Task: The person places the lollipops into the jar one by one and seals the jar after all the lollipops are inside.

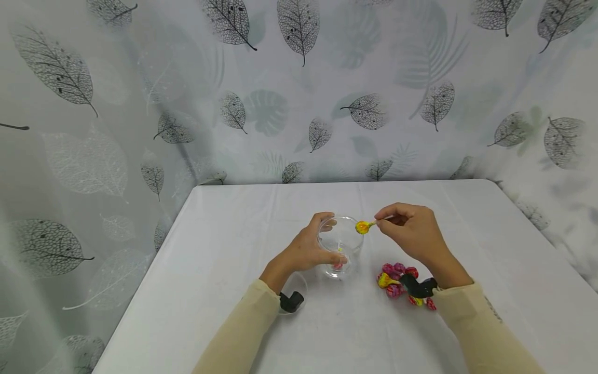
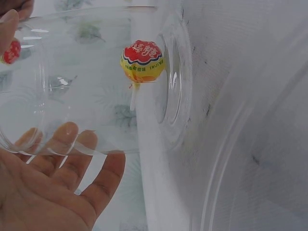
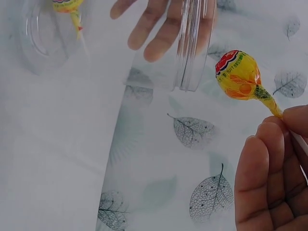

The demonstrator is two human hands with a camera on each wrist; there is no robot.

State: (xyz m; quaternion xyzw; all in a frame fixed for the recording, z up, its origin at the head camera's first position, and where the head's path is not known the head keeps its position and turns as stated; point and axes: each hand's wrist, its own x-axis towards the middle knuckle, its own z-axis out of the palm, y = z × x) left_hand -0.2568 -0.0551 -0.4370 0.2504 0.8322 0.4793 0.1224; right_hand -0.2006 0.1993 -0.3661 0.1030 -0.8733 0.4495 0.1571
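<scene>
White counter (image 1: 336, 332), leaf-print curtain (image 1: 289, 93) behind. Left fingers (image 2: 108, 180) curl round a clear jar (image 1: 341, 241); right fingers (image 3: 252, 168) pinch a yellow lollipop (image 3: 236, 77) by its stick. The jarred lollipop (image 2: 142, 62) partly reads "FRUI".

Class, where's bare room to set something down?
Bare table: left of the left sleeve, right of the right sleeve, and along the back before the leafy curtain. Crowded: the middle, around left hand, right hand, jar, clear disc and lollipop pile.

right hand (image 3: 269, 175) — pinches yellow lollipop (image 3: 239, 77) by stick | clear jar (image 3: 192, 62) — second lollipop (image 3: 67, 6) inside
</scene>
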